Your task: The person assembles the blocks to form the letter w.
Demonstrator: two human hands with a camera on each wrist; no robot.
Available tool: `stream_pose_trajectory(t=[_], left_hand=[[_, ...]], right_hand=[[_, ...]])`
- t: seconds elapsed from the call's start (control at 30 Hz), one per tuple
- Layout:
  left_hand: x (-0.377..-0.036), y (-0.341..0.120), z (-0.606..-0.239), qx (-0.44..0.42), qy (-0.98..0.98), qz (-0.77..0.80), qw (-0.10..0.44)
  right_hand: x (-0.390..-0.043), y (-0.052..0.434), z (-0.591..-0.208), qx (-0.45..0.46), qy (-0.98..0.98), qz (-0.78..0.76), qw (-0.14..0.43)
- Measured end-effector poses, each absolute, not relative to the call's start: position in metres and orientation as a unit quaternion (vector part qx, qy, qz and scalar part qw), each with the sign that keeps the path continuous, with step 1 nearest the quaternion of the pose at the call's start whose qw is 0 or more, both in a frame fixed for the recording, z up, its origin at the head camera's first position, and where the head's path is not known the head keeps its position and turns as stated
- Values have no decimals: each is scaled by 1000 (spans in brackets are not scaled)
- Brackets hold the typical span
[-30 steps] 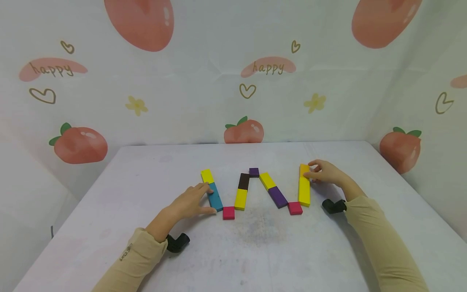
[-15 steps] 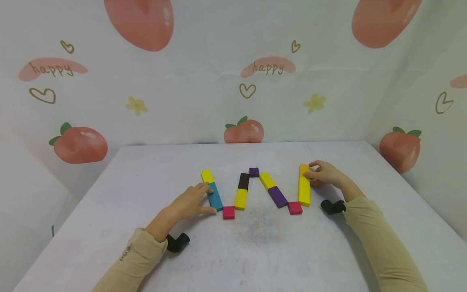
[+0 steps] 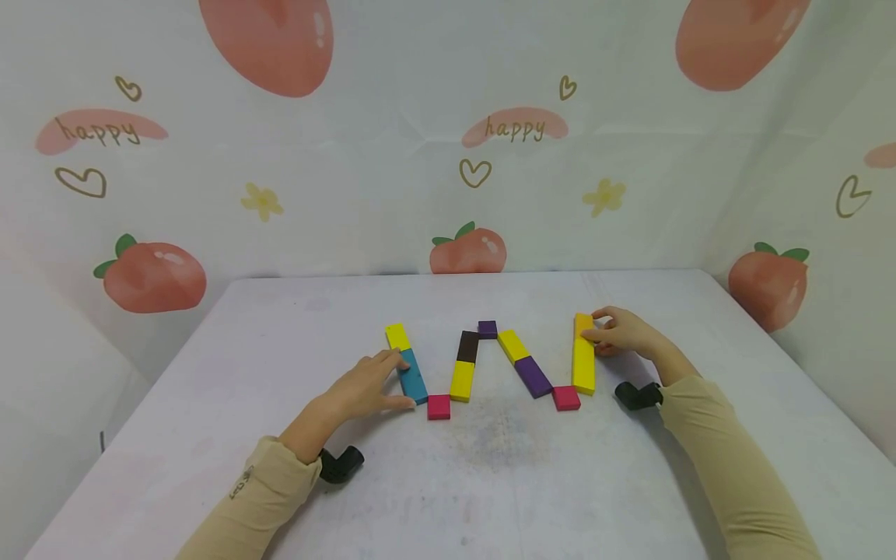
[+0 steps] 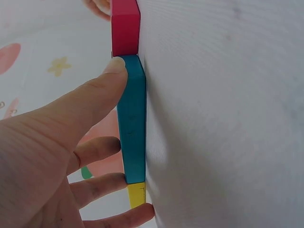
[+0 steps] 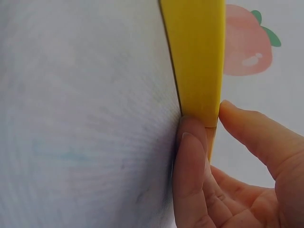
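Coloured flat blocks lie in a zigzag on the white table [image 3: 490, 482]. My left hand [image 3: 392, 379] rests with straight fingers along the left side of the teal block [image 3: 413, 377], thumb at its near end beside a pink block [image 3: 439, 407]. The left wrist view shows the thumb [image 4: 116, 66] pressing the teal block [image 4: 132, 137] next to the pink block [image 4: 125, 26]. My right hand [image 3: 595, 327] pinches the small orange block [image 3: 583, 323] at the far end of a long yellow block [image 3: 583, 367]. In the right wrist view, its fingers [image 5: 190, 142] sit either side of the yellow block [image 5: 197, 57].
The middle of the zigzag holds a yellow block [image 3: 462, 381], brown block [image 3: 467, 348], small purple block [image 3: 487, 329], yellow block [image 3: 513, 346], purple block [image 3: 533, 376] and second pink block [image 3: 565, 398]. A peach-print backdrop [image 3: 469, 253] rises behind the table's far edge.
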State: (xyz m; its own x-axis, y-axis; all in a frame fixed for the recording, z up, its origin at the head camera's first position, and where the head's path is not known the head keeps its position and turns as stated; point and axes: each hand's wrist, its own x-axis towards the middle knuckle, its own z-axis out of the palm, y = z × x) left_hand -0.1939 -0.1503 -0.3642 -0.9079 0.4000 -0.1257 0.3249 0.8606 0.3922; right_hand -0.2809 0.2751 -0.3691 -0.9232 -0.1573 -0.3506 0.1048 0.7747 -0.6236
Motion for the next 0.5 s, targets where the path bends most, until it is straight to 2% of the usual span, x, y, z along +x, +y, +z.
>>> stream_pose_trajectory(t=[0.5], left_hand=[[-195, -151, -366, 190, 960, 182, 100]], right_hand=[[-282, 274, -368, -11, 923, -330, 198]])
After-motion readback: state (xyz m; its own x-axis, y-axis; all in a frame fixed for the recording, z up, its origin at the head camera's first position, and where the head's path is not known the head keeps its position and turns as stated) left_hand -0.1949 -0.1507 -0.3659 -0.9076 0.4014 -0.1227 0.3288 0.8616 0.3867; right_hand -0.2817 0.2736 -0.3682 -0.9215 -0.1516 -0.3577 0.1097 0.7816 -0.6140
